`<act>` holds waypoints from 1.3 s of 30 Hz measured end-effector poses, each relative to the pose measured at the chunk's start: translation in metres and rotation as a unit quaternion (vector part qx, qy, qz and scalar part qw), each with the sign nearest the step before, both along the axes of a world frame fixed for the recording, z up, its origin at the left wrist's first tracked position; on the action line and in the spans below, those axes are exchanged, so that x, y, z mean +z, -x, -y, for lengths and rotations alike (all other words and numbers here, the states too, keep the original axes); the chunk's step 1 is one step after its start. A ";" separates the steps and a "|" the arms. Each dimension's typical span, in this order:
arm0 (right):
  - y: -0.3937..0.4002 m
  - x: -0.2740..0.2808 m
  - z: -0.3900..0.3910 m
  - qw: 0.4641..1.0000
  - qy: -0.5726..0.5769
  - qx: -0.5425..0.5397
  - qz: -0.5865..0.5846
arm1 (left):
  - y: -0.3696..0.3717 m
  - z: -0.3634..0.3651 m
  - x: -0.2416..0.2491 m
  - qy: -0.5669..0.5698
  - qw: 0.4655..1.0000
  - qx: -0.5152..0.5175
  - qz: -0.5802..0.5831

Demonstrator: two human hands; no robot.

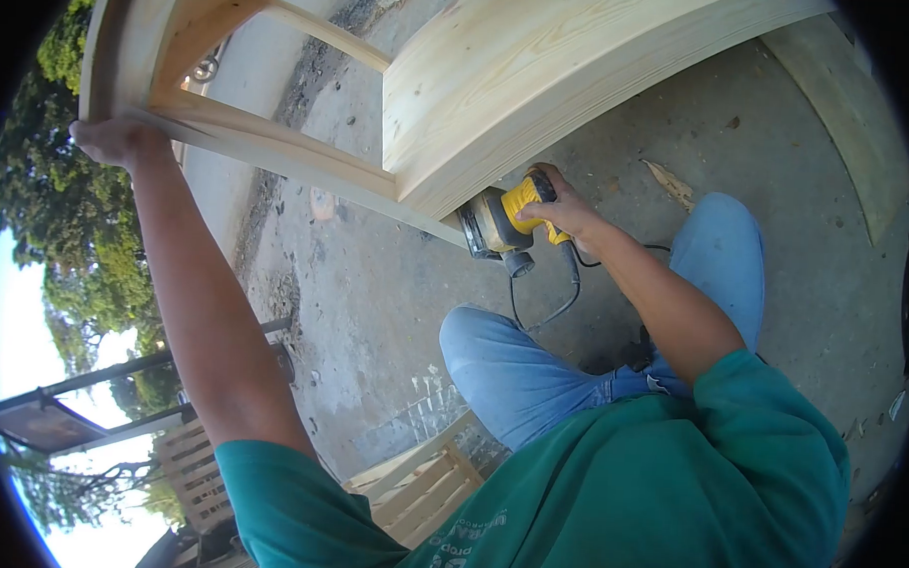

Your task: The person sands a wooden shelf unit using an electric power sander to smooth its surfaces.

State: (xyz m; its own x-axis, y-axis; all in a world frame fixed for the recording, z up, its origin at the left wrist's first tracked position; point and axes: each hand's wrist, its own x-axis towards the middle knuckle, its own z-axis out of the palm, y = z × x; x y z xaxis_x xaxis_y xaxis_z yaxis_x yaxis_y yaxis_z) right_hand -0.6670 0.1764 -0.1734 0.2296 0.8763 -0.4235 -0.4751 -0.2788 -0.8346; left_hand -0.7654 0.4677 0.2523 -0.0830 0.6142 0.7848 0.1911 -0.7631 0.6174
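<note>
My right hand (565, 206) is wrapped round the yellow body of an electric sander (494, 225), whose dark base meets the underside of a pale wooden frame (289, 150). A black power cord (573, 273) loops down from the tool's rear. At the upper left, my left hand (119, 142) grips the frame's outer end, its fingers partly hidden behind the wood. The frame has a broad solid panel (512, 66) on the right and open gaps between rails on the left.
Concrete floor (373, 311) lies below, with a dry leaf (670, 185) near my knee. A curved board (850, 128) lies at the right. Slatted wooden pieces (427, 493) stand behind my left side, and trees (96, 231) rise beyond.
</note>
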 end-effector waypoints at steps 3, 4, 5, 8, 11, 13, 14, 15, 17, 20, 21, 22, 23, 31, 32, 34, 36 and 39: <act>-0.004 0.004 -0.033 0.999 -0.023 -0.013 0.039 | 0.000 -0.004 -0.001 0.004 1.000 -0.014 0.003; -0.008 0.005 -0.039 0.999 -0.013 0.012 0.039 | 0.000 -0.006 -0.001 0.005 1.000 -0.022 0.007; -0.006 0.004 -0.041 0.999 -0.002 0.008 0.052 | -0.002 -0.001 -0.002 0.011 1.000 -0.025 0.010; -0.002 -0.012 -0.043 0.997 0.018 -0.007 0.079 | -0.005 0.004 -0.005 0.024 0.999 -0.045 0.008; 0.003 -0.049 -0.024 0.998 0.031 -0.003 0.063 | 0.002 -0.006 -0.001 0.018 0.998 -0.058 -0.015; 0.005 -0.062 -0.009 0.997 0.076 0.017 0.016 | 0.001 -0.005 0.000 0.011 0.998 -0.049 -0.025; 0.006 -0.070 -0.006 0.995 0.100 0.021 0.012 | 0.000 -0.003 -0.001 0.009 0.999 -0.040 -0.027; 0.009 -0.078 -0.005 0.994 0.102 0.022 0.015 | 0.000 -0.001 -0.002 0.009 0.999 -0.033 -0.029; 0.009 -0.080 -0.005 0.994 0.103 0.022 0.027 | -0.001 -0.002 -0.003 0.008 0.999 -0.023 -0.029; 0.005 -0.054 -0.009 0.999 0.029 0.016 0.036 | 0.003 -0.005 -0.002 0.008 0.999 -0.018 -0.032; 0.002 -0.040 -0.009 0.999 -0.002 0.017 0.036 | 0.003 -0.003 -0.003 0.006 0.999 -0.018 -0.036; -0.001 -0.025 -0.011 0.999 -0.035 0.017 0.038 | 0.001 -0.001 -0.003 0.002 0.999 -0.020 -0.039; -0.002 -0.014 -0.012 0.997 -0.068 0.018 0.038 | 0.000 0.001 -0.004 0.005 1.000 -0.004 -0.031; -0.005 -0.010 -0.003 0.996 0.000 0.052 0.067 | -0.008 0.013 -0.007 0.033 0.999 0.023 -0.004; -0.004 -0.013 -0.006 0.996 -0.003 0.044 0.083 | -0.006 0.012 -0.005 0.027 1.000 0.013 -0.009; -0.003 -0.020 -0.009 0.994 -0.026 0.021 0.101 | -0.003 0.007 -0.005 0.021 1.000 -0.008 -0.018; 0.000 -0.017 -0.015 0.992 -0.071 -0.006 0.104 | -0.004 0.008 -0.007 0.000 1.000 -0.018 -0.022; -0.002 -0.005 -0.010 0.996 -0.049 0.013 0.075 | 0.003 -0.011 0.001 -0.030 0.999 0.005 -0.024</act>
